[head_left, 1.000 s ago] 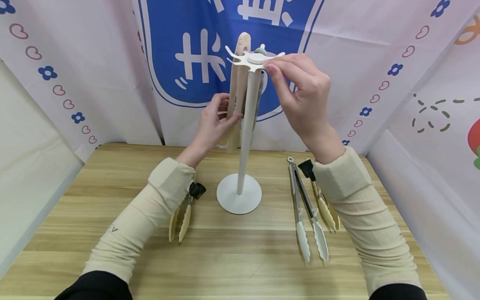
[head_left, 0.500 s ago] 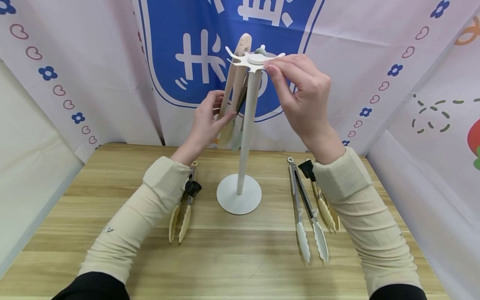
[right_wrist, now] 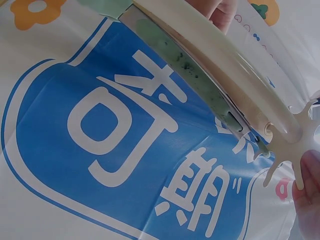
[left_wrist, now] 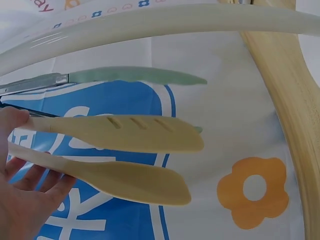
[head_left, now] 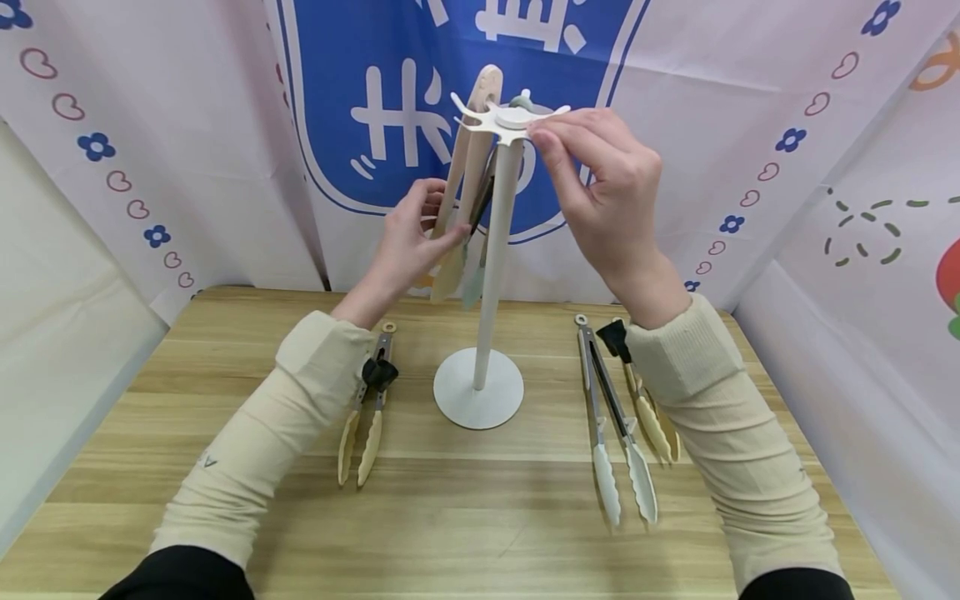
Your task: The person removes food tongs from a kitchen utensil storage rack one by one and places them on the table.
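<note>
My left hand (head_left: 405,237) grips a pair of wooden tongs (left_wrist: 160,132), thumb on the slotted arm and fingers along the plain one. The tongs' rounded top is up at the hooks of a white stand (head_left: 491,275), and their lower ends slant out to the left of its pole. With thumb and fingertips, my right hand (head_left: 611,179) pinches a hook arm at the right of the stand's top. Metal tongs with pale green tips (left_wrist: 135,75) hang between the wooden tongs and the pole, partly hidden by the pole in the head view.
The stand's round white base (head_left: 477,408) rests on the wooden table. Left of it lie cream-tipped tongs (head_left: 370,442). White-tipped tongs (head_left: 641,479) and another cream-tipped pair (head_left: 652,425) lie on the right, the latter partly under my right sleeve. A printed cloth (head_left: 405,108) hangs behind.
My left hand has shifted left, swinging the lower ends of the wooden tongs outward from the pole. The green-tipped tongs show more now. My right hand stays on the stand's top.
</note>
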{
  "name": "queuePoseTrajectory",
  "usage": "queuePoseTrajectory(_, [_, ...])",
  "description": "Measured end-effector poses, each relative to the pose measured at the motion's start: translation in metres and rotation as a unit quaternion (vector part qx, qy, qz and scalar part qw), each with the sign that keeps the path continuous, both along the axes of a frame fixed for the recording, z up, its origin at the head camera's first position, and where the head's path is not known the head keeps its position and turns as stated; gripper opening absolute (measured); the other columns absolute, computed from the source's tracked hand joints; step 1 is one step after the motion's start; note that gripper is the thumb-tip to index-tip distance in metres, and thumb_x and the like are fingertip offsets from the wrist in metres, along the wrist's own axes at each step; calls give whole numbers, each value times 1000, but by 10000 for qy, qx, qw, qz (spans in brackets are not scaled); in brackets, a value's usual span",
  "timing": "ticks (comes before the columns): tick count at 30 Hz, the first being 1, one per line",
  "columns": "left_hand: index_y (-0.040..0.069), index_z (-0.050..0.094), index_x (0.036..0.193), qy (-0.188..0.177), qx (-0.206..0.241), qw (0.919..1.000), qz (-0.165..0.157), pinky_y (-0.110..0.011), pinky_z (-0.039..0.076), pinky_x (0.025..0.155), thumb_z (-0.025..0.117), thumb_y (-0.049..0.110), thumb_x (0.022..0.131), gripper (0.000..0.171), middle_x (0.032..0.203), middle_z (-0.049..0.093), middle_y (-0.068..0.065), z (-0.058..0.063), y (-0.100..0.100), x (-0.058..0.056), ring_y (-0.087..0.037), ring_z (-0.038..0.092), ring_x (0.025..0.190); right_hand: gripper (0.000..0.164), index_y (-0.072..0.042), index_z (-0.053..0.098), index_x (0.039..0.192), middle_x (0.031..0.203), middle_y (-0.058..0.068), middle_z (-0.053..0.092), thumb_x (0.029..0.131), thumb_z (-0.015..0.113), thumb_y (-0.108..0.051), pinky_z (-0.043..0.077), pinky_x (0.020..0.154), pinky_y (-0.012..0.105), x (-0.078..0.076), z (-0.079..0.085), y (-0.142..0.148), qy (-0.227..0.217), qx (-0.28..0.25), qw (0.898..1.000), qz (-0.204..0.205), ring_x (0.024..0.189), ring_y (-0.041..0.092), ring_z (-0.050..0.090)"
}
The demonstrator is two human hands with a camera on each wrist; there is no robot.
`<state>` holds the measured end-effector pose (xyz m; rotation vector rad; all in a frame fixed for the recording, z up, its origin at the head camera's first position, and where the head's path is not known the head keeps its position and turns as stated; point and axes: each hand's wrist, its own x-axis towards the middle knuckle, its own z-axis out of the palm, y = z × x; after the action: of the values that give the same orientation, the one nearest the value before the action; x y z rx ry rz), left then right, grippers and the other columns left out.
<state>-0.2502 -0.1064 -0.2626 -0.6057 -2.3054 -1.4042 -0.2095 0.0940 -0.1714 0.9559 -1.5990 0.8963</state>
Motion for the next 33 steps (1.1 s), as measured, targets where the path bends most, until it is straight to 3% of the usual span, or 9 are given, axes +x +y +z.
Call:
queuePoseTrajectory(8, [5, 42, 124, -381, -72, 9992, -45, -33, 46, 90, 68, 16, 82, 50, 112, 56, -13, 2, 0, 4, -22, 55, 102, 13, 3, 71, 83, 84, 11, 69, 85, 62, -6, 48, 77, 27, 0, 0, 0, -21, 32, 10000, -33, 83, 22, 62])
queuePoseTrajectory(14, [5, 43, 124, -427, -23, 9990, -149, -34, 46, 90, 68, 15, 82, 50, 110, 56, -13, 3, 0, 5, -22, 55, 101, 13, 3, 71, 82, 84, 11, 70, 85, 62, -6, 48, 77, 27, 0, 0, 0, -8, 36, 10000, -42, 83, 22, 62])
queuePoseTrajectory(33, [4, 43, 123, -19, -90, 9999, 84, -36, 45, 91, 67, 11, 82, 48, 114, 56, -14, 5, -6, -2, -24, 54, 106, 13, 3, 71, 83, 85, 11, 70, 86, 62, -6, 48, 78, 27, 1, 1, 0, -18, 44, 10000, -76, 83, 22, 62])
